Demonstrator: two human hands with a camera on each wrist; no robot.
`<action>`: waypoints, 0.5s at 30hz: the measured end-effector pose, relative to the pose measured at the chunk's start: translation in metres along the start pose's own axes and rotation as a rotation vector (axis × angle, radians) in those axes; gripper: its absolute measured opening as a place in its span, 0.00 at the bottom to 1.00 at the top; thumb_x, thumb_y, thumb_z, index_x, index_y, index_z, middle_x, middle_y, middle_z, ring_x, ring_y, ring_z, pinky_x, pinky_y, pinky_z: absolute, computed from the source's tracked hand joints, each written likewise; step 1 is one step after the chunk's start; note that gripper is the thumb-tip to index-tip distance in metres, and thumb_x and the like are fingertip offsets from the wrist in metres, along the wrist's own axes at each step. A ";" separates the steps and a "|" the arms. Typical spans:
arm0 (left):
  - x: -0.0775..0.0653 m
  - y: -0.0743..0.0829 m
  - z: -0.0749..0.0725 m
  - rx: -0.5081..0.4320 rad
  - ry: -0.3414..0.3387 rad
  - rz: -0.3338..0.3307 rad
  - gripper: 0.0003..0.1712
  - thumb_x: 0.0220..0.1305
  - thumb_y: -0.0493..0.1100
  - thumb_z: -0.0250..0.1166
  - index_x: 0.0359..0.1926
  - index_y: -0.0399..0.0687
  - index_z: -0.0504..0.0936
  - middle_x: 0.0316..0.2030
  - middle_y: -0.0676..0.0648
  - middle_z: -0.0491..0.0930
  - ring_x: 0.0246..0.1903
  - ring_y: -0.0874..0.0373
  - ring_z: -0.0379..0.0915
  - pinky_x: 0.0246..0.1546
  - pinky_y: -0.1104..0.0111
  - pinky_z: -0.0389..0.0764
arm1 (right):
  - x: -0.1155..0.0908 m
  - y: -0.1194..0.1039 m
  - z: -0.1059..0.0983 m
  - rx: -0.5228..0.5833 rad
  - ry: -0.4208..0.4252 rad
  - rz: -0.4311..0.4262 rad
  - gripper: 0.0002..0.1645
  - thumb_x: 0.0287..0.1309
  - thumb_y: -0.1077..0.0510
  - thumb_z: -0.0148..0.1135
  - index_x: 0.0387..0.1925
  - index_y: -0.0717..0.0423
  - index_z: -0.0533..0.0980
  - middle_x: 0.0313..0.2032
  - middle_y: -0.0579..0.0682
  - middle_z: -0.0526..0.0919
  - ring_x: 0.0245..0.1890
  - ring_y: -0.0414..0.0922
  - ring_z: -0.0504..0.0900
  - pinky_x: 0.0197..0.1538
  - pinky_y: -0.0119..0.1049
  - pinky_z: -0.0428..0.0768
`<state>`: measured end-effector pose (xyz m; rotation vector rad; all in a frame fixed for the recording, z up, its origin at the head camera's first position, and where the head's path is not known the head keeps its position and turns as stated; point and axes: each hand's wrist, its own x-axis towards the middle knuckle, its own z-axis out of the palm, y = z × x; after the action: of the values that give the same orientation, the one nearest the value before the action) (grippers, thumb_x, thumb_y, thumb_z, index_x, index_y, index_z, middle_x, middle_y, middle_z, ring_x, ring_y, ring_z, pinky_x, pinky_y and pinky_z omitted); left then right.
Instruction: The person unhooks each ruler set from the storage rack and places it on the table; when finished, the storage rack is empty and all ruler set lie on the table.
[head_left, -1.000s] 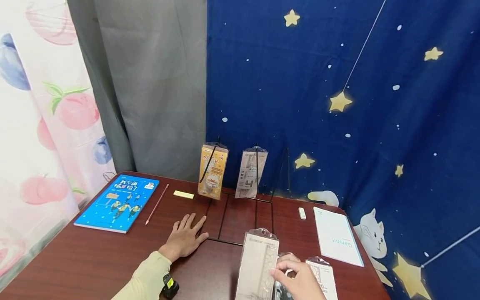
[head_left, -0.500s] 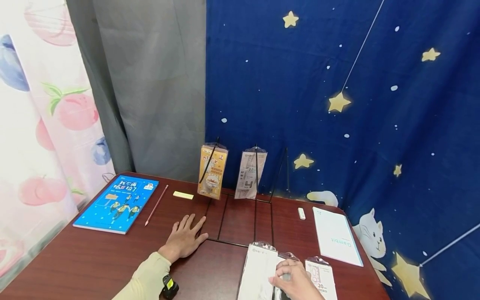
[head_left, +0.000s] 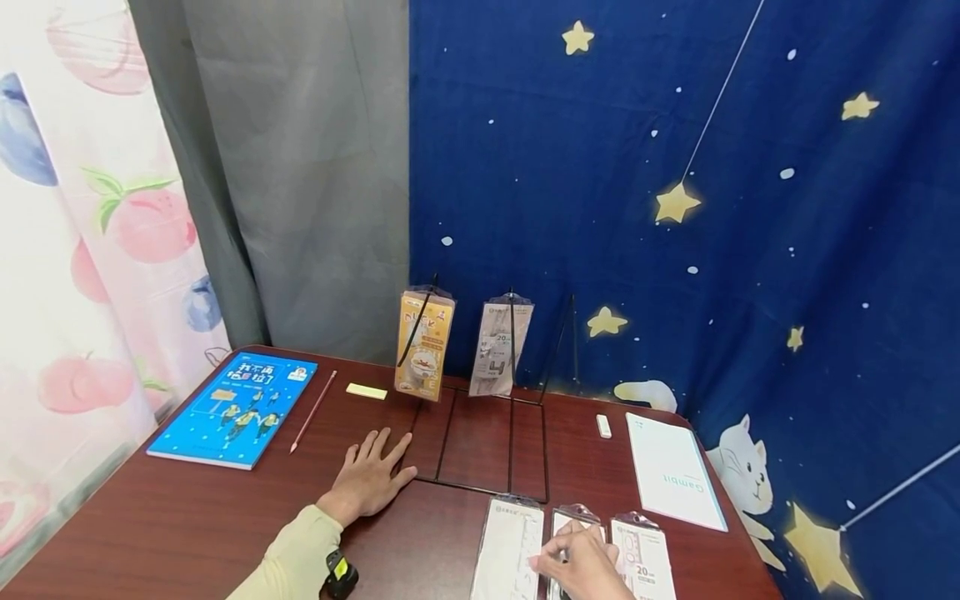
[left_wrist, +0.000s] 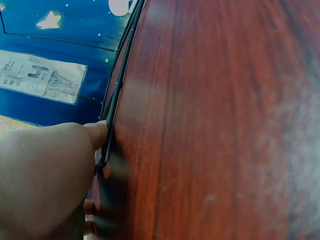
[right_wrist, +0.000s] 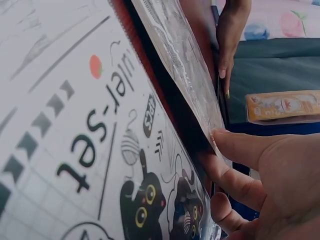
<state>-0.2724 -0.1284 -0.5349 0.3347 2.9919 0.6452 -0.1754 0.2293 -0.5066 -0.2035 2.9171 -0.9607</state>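
Pale pack [head_left: 504, 554] at the near edge of my head view, its right edge pinched by my right hand [head_left: 587, 562].
Thumb and fingers nip that edge low over the worktop [head_left: 420, 542]; whether the pack lies fully flat I can't tell. I'd favour a light, level pinch, with my knuckles clear of the cat-print pack [right_wrist: 142, 200] just beside it, so neither drags the other. My left hand [head_left: 366, 482] rests palm down, fingers spread wide, thumb at the wire rack [head_left: 457, 485]; I judge that useful for steadying it.
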 end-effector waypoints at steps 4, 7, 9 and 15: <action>0.000 0.001 0.000 -0.003 0.004 0.004 0.36 0.80 0.58 0.52 0.80 0.48 0.61 0.78 0.29 0.55 0.79 0.29 0.47 0.74 0.31 0.51 | -0.001 0.001 0.002 -0.024 0.019 -0.008 0.10 0.49 0.44 0.78 0.21 0.40 0.85 0.33 0.36 0.74 0.45 0.43 0.69 0.45 0.54 0.58; 0.000 0.001 0.000 -0.004 0.009 0.007 0.36 0.80 0.58 0.52 0.80 0.48 0.61 0.78 0.29 0.55 0.79 0.29 0.47 0.74 0.32 0.51 | -0.001 0.001 0.004 -0.039 0.040 -0.008 0.10 0.48 0.44 0.79 0.20 0.39 0.85 0.33 0.36 0.73 0.44 0.43 0.67 0.46 0.54 0.57; -0.001 0.001 0.001 -0.006 0.010 0.006 0.36 0.80 0.57 0.52 0.80 0.48 0.61 0.78 0.29 0.55 0.79 0.29 0.47 0.74 0.32 0.51 | -0.001 0.001 0.006 -0.057 0.056 -0.011 0.10 0.47 0.44 0.79 0.20 0.38 0.85 0.33 0.37 0.72 0.43 0.43 0.67 0.46 0.54 0.58; 0.000 0.002 0.000 -0.007 0.008 0.001 0.36 0.80 0.57 0.52 0.80 0.47 0.61 0.78 0.29 0.55 0.79 0.29 0.47 0.74 0.32 0.50 | -0.002 0.000 0.011 -0.110 0.117 -0.023 0.10 0.43 0.43 0.80 0.18 0.34 0.84 0.34 0.35 0.71 0.42 0.42 0.66 0.44 0.50 0.58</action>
<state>-0.2717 -0.1265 -0.5343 0.3343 2.9962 0.6583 -0.1718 0.2231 -0.5160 -0.1927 3.0842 -0.8434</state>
